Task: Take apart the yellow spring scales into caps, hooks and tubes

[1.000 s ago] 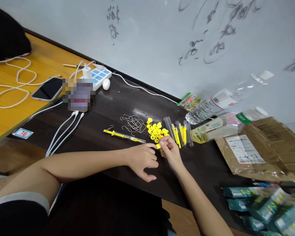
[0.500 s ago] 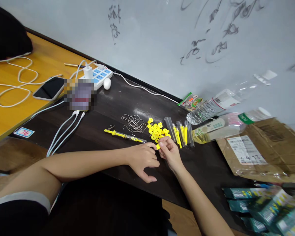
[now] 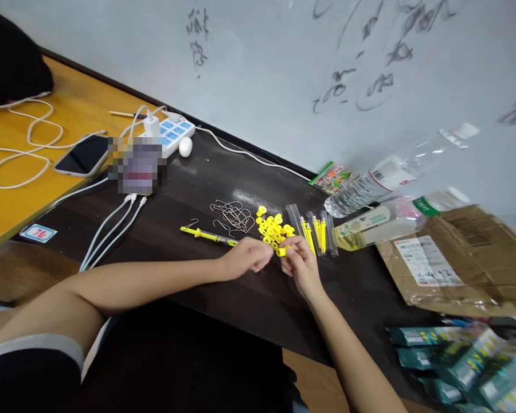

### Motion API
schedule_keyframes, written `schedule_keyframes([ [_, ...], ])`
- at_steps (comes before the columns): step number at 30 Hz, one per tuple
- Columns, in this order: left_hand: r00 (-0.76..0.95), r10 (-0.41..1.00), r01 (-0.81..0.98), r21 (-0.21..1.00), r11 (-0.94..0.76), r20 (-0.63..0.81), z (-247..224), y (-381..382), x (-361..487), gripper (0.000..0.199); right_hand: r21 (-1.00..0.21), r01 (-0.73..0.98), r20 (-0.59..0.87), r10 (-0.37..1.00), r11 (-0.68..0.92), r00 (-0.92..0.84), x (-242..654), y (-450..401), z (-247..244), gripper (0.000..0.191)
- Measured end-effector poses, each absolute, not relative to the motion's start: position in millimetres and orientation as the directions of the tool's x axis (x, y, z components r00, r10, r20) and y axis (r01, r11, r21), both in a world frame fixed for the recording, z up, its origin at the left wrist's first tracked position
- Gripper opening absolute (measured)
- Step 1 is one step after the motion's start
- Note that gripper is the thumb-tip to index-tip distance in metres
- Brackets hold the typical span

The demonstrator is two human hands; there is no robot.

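Between the thumb and fingers of my right hand (image 3: 303,267) is a small yellow plastic cap (image 3: 282,252). My left hand (image 3: 248,256) is closed just left of it, its fingers curled in; whether they hold anything is hidden. Beyond both hands lies a pile of yellow plastic caps (image 3: 275,223). Left of the pile is a tangle of metal hooks (image 3: 234,217). A slim yellow and clear assembled piece with a hook (image 3: 204,233) lies nearer, its right end beside my left hand. To the right of the pile are clear tubes with yellow rods (image 3: 321,232).
At the right lie two plastic bottles (image 3: 370,186), a brown parcel (image 3: 477,258) and several green boxes (image 3: 464,355). A power strip (image 3: 174,135), a white ball-like object (image 3: 186,147), a phone (image 3: 82,156) and white cables (image 3: 107,235) occupy the left. A whiteboard (image 3: 258,69) stands behind.
My left hand has drawn its extended fingers into a closed shape and moved slightly up, off the yellow cap. My right hand still holds the cap, nearly in place.
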State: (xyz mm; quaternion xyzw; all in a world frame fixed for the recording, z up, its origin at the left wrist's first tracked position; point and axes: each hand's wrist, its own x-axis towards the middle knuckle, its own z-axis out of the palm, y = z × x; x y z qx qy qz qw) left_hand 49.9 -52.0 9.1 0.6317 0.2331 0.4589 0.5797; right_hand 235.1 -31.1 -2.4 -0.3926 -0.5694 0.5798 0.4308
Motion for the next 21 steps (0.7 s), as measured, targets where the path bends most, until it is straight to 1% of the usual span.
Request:
schedule_keyframes([
  [1, 0.439, 0.867, -0.365, 0.929, -0.067, 0.235, 10.2, -49.7, 49.5, 0.042, -0.998, -0.041, 0.054, 0.944, 0.042, -0.327, 236.1, -30.7, -3.8, 0.015],
  [3, 0.432, 0.893, -0.563, 0.811, 0.158, 0.126, 12.5, -45.5, 48.2, 0.043, -0.997, -0.004, 0.077, 0.937, 0.081, -0.342, 237.9, -30.6, -7.0, 0.013],
  [5, 0.454, 0.889, -0.653, 0.701, 0.286, 0.060, 14.3, -42.6, 46.3, 0.044, -0.989, 0.063, 0.104, 0.929, 0.135, -0.356, 238.9, -31.5, -9.2, 0.012],
  [7, 0.473, 0.881, -0.684, 0.640, 0.348, 0.026, 15.0, -41.0, 44.4, 0.045, -0.955, 0.159, 0.181, 0.916, 0.251, -0.357, 239.3, -33.2, -8.7, 0.011],
  [9, 0.478, 0.878, -0.691, 0.622, 0.367, 0.012, 14.4, -40.2, 43.4, 0.046, -0.857, 0.285, 0.322, 0.878, 0.429, -0.354, 239.6, -35.0, -5.1, 0.009],
  [11, 0.469, 0.883, -0.687, 0.627, 0.367, -0.002, 12.9, -39.7, 43.5, 0.046, -0.685, 0.429, 0.442, 0.804, 0.589, -0.398, 240.3, -35.8, 0.0, 0.007],
  [13, 0.451, 0.892, -0.680, 0.635, 0.366, -0.032, 11.2, -39.4, 44.6, 0.046, -0.512, 0.544, 0.450, 0.747, 0.665, -0.489, 241.3, -35.3, 4.4, 0.008],
  [14, 0.444, 0.895, -0.674, 0.638, 0.371, -0.051, 10.6, -39.3, 45.4, 0.046, -0.456, 0.579, 0.425, 0.737, 0.676, -0.526, 241.8, -34.6, 5.9, 0.009],
  [15, 0.441, 0.895, -0.668, 0.641, 0.378, -0.068, 10.2, -39.3, 46.1, 0.047, -0.428, 0.599, 0.397, 0.736, 0.677, -0.548, 242.3, -33.8, 6.9, 0.010],
  [16, 0.442, 0.893, -0.662, 0.642, 0.387, -0.083, 10.0, -39.3, 46.8, 0.047, -0.431, 0.606, 0.377, 0.743, 0.669, -0.553, 242.6, -33.0, 7.3, 0.010],
  [17, 0.448, 0.889, -0.657, 0.641, 0.398, -0.093, 10.0, -39.4, 47.2, 0.047, -0.459, 0.602, 0.367, 0.757, 0.653, -0.540, 242.9, -32.2, 7.4, 0.011],
  [21, 0.489, 0.867, -0.673, 0.590, 0.446, -0.097, 11.2, -39.3, 46.7, 0.048, -0.671, 0.499, 0.336, 0.824, 0.549, -0.456, 242.6, -30.2, 4.7, 0.015],
])
